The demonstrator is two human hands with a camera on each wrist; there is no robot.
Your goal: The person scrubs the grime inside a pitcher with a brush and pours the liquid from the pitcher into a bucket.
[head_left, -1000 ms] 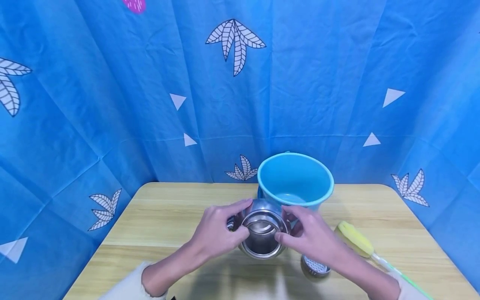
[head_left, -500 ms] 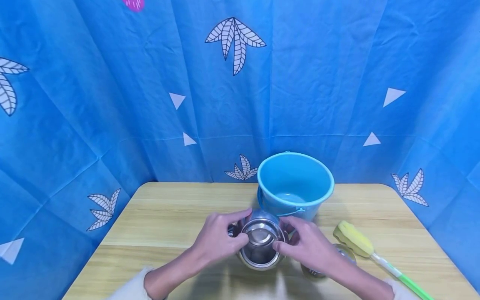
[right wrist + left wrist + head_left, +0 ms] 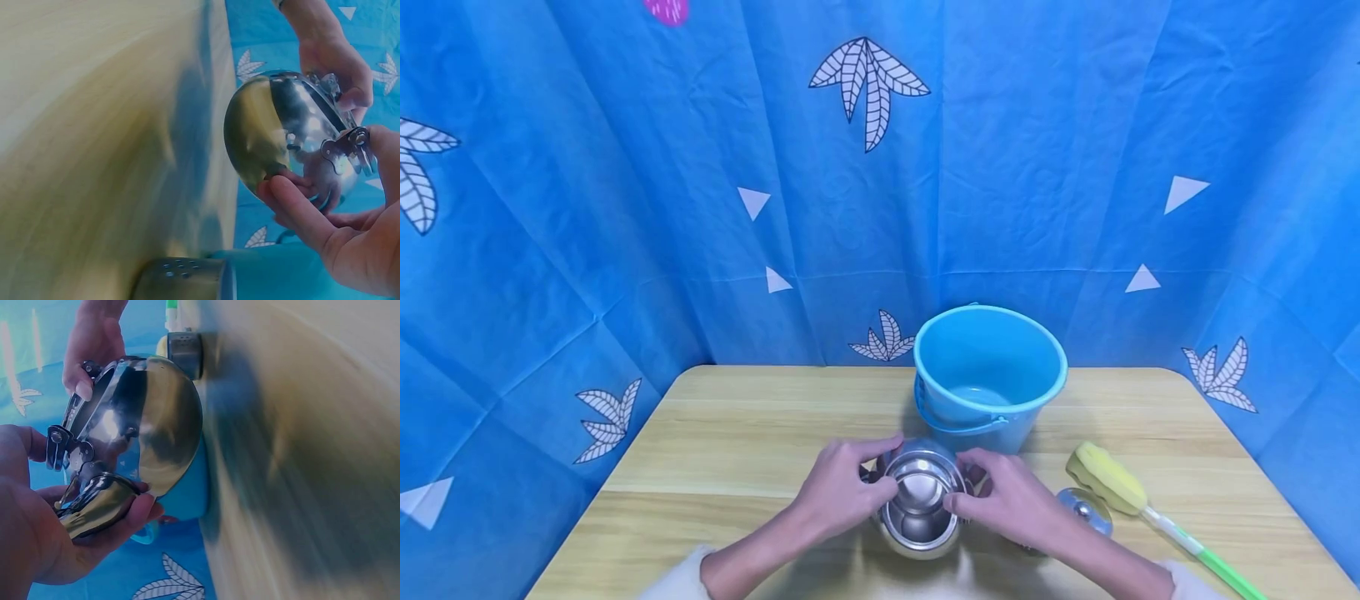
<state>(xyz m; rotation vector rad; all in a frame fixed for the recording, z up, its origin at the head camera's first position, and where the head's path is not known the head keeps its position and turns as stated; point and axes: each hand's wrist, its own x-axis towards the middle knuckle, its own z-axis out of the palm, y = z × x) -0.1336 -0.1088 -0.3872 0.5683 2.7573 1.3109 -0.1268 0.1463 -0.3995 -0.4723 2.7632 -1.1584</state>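
Observation:
A shiny stainless-steel teapot (image 3: pixel 917 540) is held in both hands at the front middle of the table, its round mouth facing up towards the head camera. My left hand (image 3: pixel 844 487) grips it on the spout side; in the left wrist view the fingers curl round the spout (image 3: pixel 100 509). My right hand (image 3: pixel 1003 496) holds the opposite side, thumb near the rim and fingertips on the rounded body beside a metal handle bracket (image 3: pixel 347 150). In both wrist views the teapot appears tilted above the wooden tabletop. Part of its side is hidden by the fingers.
A light-blue bucket (image 3: pixel 977 429) stands just behind the teapot. To the right lie a round metal lid (image 3: pixel 1086 510) and a yellow sponge brush (image 3: pixel 1108 477) with a green handle. A perforated metal strainer (image 3: pixel 181 281) stands near my right forearm. Blue curtain surrounds the table.
Both hands have brought the teapot lower and nearer to me, away from the bucket, whose handle now shows. The lid has come into view beside my right forearm.

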